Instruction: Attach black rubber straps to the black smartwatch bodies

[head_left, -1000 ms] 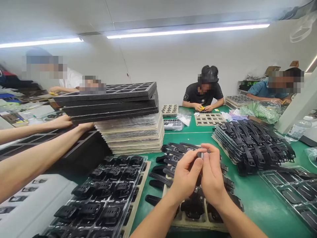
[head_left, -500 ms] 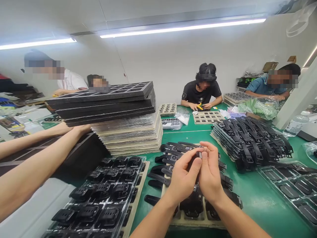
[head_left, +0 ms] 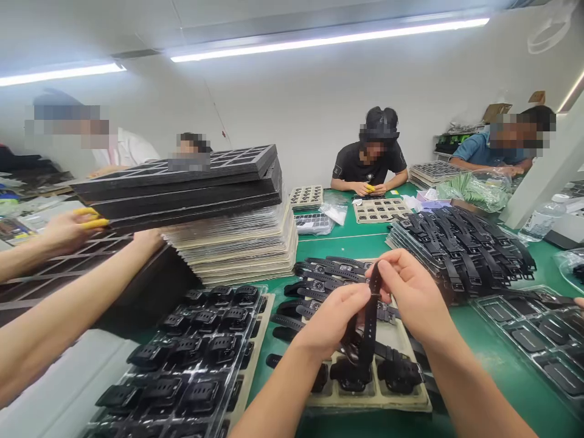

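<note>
In front of me, a black smartwatch strap [head_left: 371, 322] hangs nearly upright between my hands. My left hand [head_left: 335, 316] is closed on its middle, and the watch body appears partly hidden behind the fingers. My right hand [head_left: 410, 286] pinches the strap's upper end between thumb and fingers. Beneath both hands lies a beige moulded tray [head_left: 365, 401]. Black watches [head_left: 351, 372] sit in its near pockets, and several more watches [head_left: 319, 286] with straps stretched out lie over its far left part.
Left stands a clear tray [head_left: 260, 304] of watches, behind it a tall stack of trays [head_left: 246, 255] topped with black foam. A co-worker's arm [head_left: 91, 304] reaches in beside it. Right are piled straps [head_left: 460, 249] and another clear tray [head_left: 506, 359]. Co-workers sit across the green table [head_left: 337, 246].
My hands, earlier cupped together around a watch, have moved apart, and the strap now shows between them. The right hand has shifted right. At the left, a co-worker's yellow-tipped hand has come into view.
</note>
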Demonstrator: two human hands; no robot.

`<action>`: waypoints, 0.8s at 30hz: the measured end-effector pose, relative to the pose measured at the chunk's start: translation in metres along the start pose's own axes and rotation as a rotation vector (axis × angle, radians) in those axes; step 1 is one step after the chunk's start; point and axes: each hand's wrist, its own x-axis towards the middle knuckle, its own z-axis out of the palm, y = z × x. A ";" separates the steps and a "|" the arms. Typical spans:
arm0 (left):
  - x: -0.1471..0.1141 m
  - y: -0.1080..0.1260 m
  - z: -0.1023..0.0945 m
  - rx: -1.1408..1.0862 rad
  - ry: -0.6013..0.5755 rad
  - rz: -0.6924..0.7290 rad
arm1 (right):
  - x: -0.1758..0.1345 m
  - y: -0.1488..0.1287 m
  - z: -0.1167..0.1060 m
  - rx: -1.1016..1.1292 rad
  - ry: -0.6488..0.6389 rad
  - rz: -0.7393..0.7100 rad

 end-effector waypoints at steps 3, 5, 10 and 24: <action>0.000 -0.002 0.000 0.003 -0.026 -0.077 | 0.000 0.001 0.002 0.042 0.083 -0.022; 0.000 -0.004 0.000 -0.021 -0.063 -0.084 | 0.002 0.002 0.002 0.042 0.116 -0.031; 0.004 -0.008 -0.001 -0.115 -0.143 -0.073 | 0.006 0.004 0.001 -0.015 0.158 -0.058; 0.005 -0.010 -0.002 -0.136 -0.177 -0.100 | 0.009 0.001 0.001 0.023 0.191 -0.060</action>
